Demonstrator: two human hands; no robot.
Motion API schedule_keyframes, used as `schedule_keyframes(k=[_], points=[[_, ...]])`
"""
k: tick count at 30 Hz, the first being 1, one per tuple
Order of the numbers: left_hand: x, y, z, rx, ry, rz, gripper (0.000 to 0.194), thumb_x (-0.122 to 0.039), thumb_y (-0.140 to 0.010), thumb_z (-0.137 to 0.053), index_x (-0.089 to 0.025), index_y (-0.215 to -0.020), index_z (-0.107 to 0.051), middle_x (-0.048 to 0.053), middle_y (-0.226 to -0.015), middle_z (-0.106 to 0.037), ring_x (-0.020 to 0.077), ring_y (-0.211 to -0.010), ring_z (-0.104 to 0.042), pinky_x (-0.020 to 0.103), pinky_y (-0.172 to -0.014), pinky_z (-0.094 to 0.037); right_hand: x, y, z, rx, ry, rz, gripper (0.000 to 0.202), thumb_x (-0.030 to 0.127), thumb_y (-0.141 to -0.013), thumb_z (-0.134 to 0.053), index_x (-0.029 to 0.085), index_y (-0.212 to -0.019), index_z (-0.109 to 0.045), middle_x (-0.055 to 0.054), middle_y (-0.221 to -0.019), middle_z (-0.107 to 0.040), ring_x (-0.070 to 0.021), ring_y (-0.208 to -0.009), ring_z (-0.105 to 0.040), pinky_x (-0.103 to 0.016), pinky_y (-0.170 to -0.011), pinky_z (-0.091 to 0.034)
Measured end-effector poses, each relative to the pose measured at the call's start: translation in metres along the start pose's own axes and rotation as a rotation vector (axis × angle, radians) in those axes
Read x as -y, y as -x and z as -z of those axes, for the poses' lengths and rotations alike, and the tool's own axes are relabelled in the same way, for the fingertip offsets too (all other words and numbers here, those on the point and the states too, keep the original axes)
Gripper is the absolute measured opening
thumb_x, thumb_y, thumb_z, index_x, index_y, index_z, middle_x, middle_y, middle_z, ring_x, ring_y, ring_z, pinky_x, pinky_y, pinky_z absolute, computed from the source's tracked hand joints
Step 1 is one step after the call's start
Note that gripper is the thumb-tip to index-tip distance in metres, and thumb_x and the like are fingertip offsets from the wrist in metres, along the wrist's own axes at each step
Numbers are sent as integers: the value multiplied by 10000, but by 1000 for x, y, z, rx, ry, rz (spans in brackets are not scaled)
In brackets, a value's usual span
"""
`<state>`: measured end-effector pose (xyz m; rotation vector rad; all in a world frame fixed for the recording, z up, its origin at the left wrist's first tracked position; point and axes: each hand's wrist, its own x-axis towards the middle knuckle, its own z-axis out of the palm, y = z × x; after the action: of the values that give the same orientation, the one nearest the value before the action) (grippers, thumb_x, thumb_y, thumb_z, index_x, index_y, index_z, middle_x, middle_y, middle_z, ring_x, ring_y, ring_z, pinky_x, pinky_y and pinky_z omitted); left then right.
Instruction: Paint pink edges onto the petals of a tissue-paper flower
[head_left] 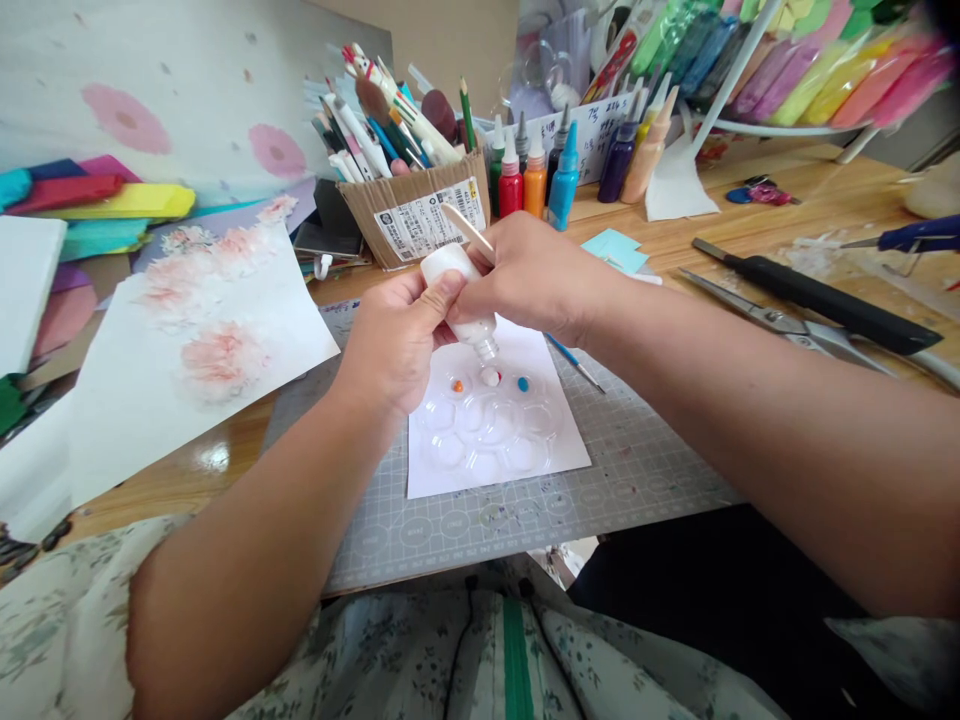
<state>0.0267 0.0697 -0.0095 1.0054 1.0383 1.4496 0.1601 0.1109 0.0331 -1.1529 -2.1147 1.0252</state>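
My left hand (394, 345) is closed around a white paint bottle (471, 325), thumb along its side. The bottle is tilted with its clear neck downward, just above a clear plastic palette (487, 425). My right hand (525, 270) is closed at the same bottle, its fingers partly hidden, and a pale stick-like piece (469, 232) juts from its grip. Dabs of orange paint (458, 386), white paint (490, 377) and blue paint (523, 384) sit in the palette wells; a little red shows beside the white. Under the palette lies white paper (551, 440).
A grey cutting mat (630, 465) bears the paper and a thin blue brush (576, 362). Behind stand a cardboard box (420, 215) of pens and several paint bottles (536, 180). Pink paper flowers (225, 360) lie left; scissors (795, 325) and a black-handled tool (832, 300) lie right.
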Motion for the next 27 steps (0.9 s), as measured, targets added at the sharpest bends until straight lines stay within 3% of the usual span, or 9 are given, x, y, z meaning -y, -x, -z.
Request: schedule_keyframes(k=[5, 8, 11, 13, 18, 23, 27], points=[[-6, 0, 1, -56, 126, 126, 133, -179, -939, -625, -133, -850, -713, 25, -773, -714, 117, -661, -670, 219, -621, -581, 6, 0, 6, -6, 8, -12, 407, 145, -744, -706, 203, -472, -410, 60, -463, -344, -73, -495, -327, -266, -477, -226], [-10, 0, 3, -119, 212, 182, 206, -213, -967, -597, -139, -786, -661, -5, -673, -661, 95, -580, -632, 193, -561, -565, 6, 5, 17, -38, -136, 47, 314, 187, -856, -633, 180, -560, -529, 51, -496, -445, -64, -479, -348, -258, -467, -249], [-17, 3, 2, -188, 294, 230, 176, -178, -962, -596, -155, -790, -627, -29, -667, -648, 70, -557, -620, 152, -525, -543, -3, 16, 37, -173, -235, 76, 172, 117, -881, -568, 163, -730, -636, 39, -585, -541, -63, -504, -411, -246, -492, -303], [-25, 6, -1, -223, 338, 265, 115, -149, -953, -594, -164, -846, -634, -40, -680, -648, 61, -556, -621, 130, -496, -524, -16, 25, 53, -259, -158, 54, 126, 148, -867, -602, 172, -767, -675, 32, -608, -563, -73, -519, -436, -254, -503, -317], [-41, 12, -8, -257, 393, 343, 113, -157, -969, -553, -181, -955, -662, -38, -661, -637, 72, -519, -608, 120, -412, -476, -54, 49, 86, -324, 108, -71, 71, 256, -797, -685, 210, -797, -739, 15, -585, -566, -111, -523, -425, -286, -497, -304], [-40, 15, -7, -271, 407, 414, 169, -145, -982, -527, -150, -835, -611, -43, -633, -581, 53, -449, -537, 112, -366, -403, -60, 61, 85, -291, 278, -60, 183, 354, -825, -660, 215, -917, -735, -4, -666, -625, -127, -578, -507, -288, -534, -368], [-33, 16, -4, -264, 405, 417, 98, -207, -983, -593, -129, -923, -599, -49, -715, -571, 45, -493, -509, 124, -390, -386, -61, 57, 81, -258, 457, -105, 191, 317, -844, -659, 194, -981, -711, -27, -770, -673, -147, -666, -576, -303, -626, -431]])
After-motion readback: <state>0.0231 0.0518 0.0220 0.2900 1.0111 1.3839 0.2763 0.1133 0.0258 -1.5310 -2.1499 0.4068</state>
